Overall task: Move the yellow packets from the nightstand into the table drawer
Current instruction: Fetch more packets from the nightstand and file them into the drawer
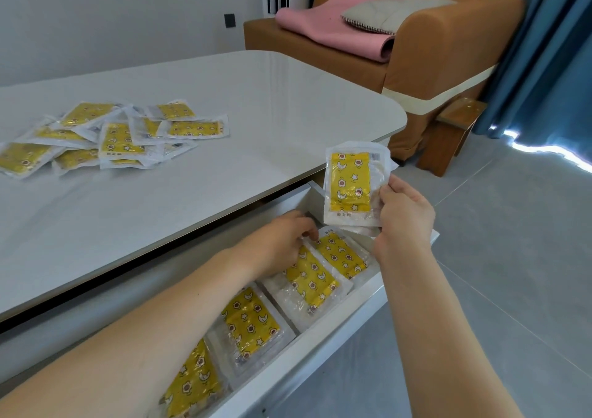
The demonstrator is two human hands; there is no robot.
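Now, step in hand: we are filling the open drawer [336, 331] under the worktop [198, 148] with yellow packets.
Right hand: our right hand [405, 216] pinches a held packet [352, 183] by its right edge, thumb in front, and keeps it upright above the far end of the drawer; we think it is held so to drop it flat beside the others.
Left hand: our left hand [282, 241] reaches into the drawer, its fingers bent down and touching the far packets in the drawer [312, 281], probably to press them into a neat row; whether it grips one we cannot tell.
Drawer: several packets lie side by side along it, overlapping a little, so that more can fit.
Remaining pile: a loose pile of packets [105, 134] waits near the left edge of the worktop, well apart from the drawer.
Writing: small characters are printed under the yellow panel with stars, flowers and moons; they are too small to read.
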